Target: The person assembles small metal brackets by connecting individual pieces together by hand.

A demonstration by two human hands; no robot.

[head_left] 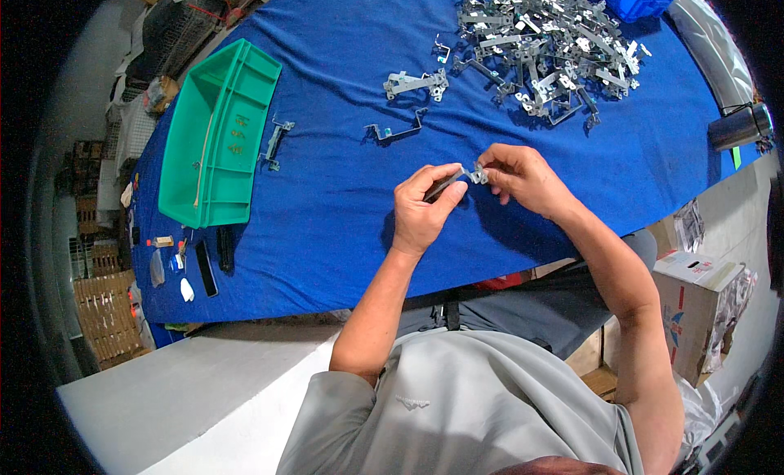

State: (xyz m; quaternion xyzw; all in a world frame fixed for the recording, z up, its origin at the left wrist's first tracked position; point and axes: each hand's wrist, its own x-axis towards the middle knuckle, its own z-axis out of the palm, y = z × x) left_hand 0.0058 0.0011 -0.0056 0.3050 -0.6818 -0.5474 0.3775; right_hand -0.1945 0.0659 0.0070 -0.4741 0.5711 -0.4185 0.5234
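Observation:
A small silvery metal bracket [477,176] is held between my two hands over the blue cloth. My left hand [418,212] grips its flat strip end between thumb and fingers. At the other end, the fingers of my right hand [523,179] pinch the bent tip, and the exact contact is partly hidden. Beyond my hands lie a U-shaped bracket [398,132], some overlapping brackets [416,84] and a small bent piece [442,49]. Farther right is a big heap of similar metal brackets [547,54].
At left stands a green divided bin [255,91] with a few small brass-coloured parts; a bracket [278,144] lies beside it. A blue basket [630,4] is at the far right, a dark bottle [735,127] at the right edge. A black phone-like slab [207,268] lies near left.

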